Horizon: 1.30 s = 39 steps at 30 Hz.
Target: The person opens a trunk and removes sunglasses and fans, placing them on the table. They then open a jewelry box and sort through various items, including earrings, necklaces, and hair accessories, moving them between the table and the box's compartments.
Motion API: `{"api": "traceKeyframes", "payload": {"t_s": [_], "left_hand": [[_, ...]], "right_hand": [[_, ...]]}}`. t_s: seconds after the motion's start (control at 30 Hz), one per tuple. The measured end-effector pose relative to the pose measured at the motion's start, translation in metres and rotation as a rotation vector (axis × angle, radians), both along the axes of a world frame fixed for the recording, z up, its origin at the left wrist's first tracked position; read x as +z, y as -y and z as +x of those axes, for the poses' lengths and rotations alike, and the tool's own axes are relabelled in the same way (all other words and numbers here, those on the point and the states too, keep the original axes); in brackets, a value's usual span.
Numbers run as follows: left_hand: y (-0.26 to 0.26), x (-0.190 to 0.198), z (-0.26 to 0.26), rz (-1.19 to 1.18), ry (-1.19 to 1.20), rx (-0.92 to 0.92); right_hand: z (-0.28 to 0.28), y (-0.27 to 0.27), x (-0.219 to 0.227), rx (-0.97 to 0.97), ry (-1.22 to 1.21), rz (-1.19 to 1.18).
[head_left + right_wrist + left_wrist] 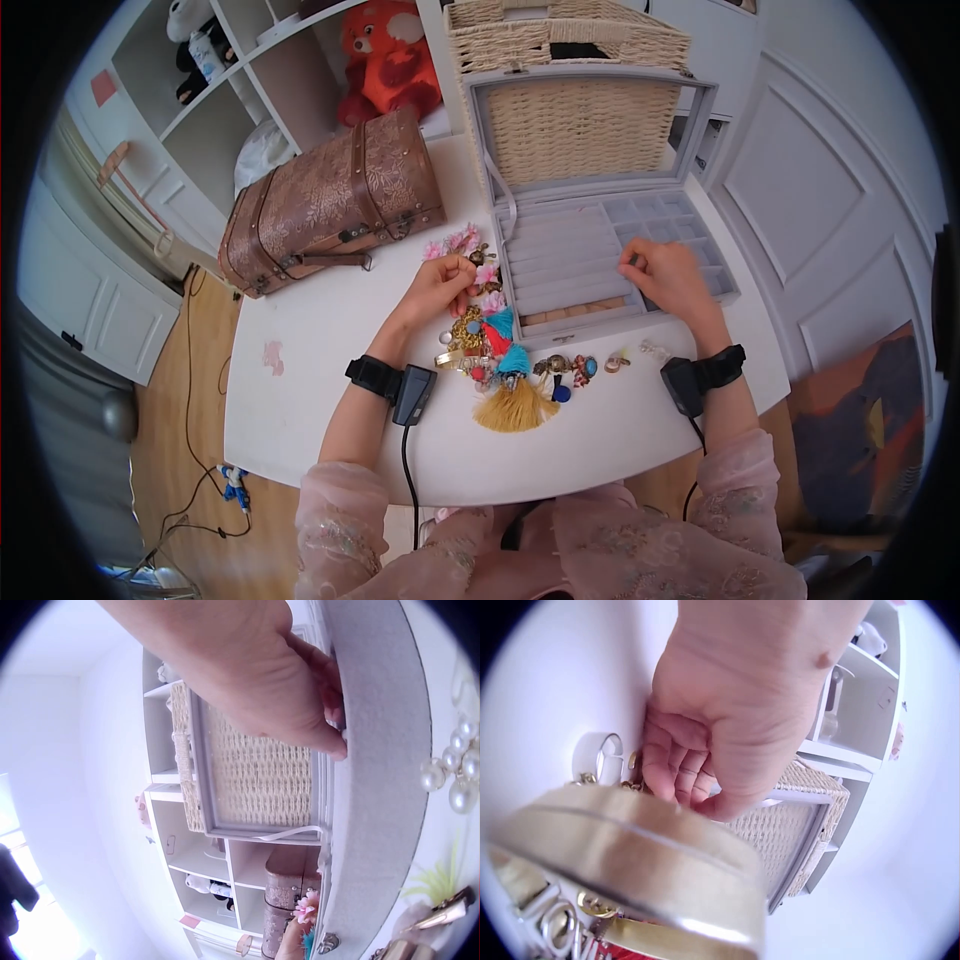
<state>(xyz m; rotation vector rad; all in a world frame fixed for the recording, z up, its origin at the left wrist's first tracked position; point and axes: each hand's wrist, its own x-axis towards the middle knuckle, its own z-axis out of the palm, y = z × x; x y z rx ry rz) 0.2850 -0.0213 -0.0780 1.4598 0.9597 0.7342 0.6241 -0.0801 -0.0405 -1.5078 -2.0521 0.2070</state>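
Note:
My left hand [440,288] hovers at the left edge of the jewelry pile, fingers loosely curled, next to pink flower pieces [487,274]. Nothing shows between its thumb and fingers in the left wrist view. Over the grey jewelry box [560,332], my right hand [668,275] has thumb and index finger drawn together near the small compartments. A small dark spot shows between them; I cannot tell whether it is something held. The box lid stands raised, with padded ring rolls [560,245] inside. In the left wrist view, a wide gold bangle [630,855] looms below my left hand.
Along the box's front lie a yellow tassel [515,405], blue tassels, rings [615,365] and pearls [461,761]. A brown patterned trunk [330,200] stands at the left of the white table [300,400]. A wicker basket [570,35] is behind the lid.

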Motion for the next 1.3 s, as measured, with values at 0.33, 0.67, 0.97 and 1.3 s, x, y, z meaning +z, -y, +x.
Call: {"api": "traceKeyframes", "payload": {"t_s": [0.33, 0.67, 0.97, 1.3], "left_hand": [[-0.014, 0.080, 0.033, 0.393, -0.257, 0.068], [-0.055, 0.075, 0.066, 0.574, -0.426, 0.023], [-0.058, 0.060, 0.069, 0.521, -0.401, 0.044], [-0.051, 0.078, 0.059, 0.565, -0.421, 0.043]], "right_hand": [[-0.001, 0.002, 0.000, 0.003, 0.021, 0.011], [0.000, 0.000, -0.002, 0.040, 0.031, 0.040], [-0.003, 0.000, -0.002, 0.036, 0.041, -0.018], [-0.007, 0.002, 0.003, 0.017, 0.062, -0.036]]}}
